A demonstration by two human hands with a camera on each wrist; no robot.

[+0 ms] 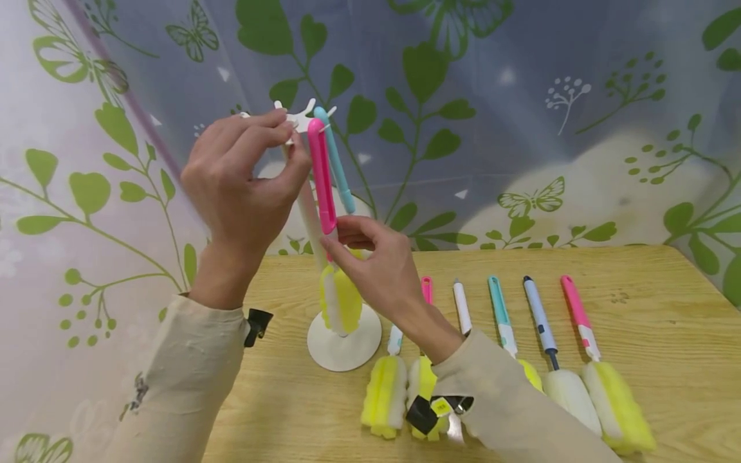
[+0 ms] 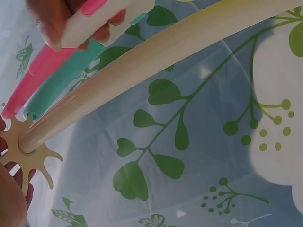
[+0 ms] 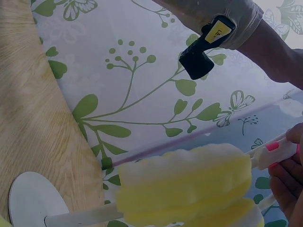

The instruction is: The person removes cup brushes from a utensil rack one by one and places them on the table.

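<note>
My left hand (image 1: 240, 170) grips the hooked top of a white display stand (image 1: 341, 357), whose curved prongs also show in the left wrist view as a pale hook ring (image 2: 35, 165). With thumb and fingers, my right hand (image 1: 379, 267) pinches the white neck of a pink-handled sponge brush (image 1: 321, 173). This brush hangs upright by the prongs, its yellow-and-white sponge (image 3: 184, 182) pointing down beside the pole. Behind it is a teal-handled sponge brush (image 1: 337, 164), also at the prongs; its lower part is mostly hidden by my right hand.
Several more brushes lie in a row on the wooden table (image 1: 278, 399), among them a blue-handled brush (image 1: 539, 315) and a pink-handled one (image 1: 576, 308). My right forearm covers part of the row. A leaf-patterned curtain (image 1: 521, 128) hangs behind the table.
</note>
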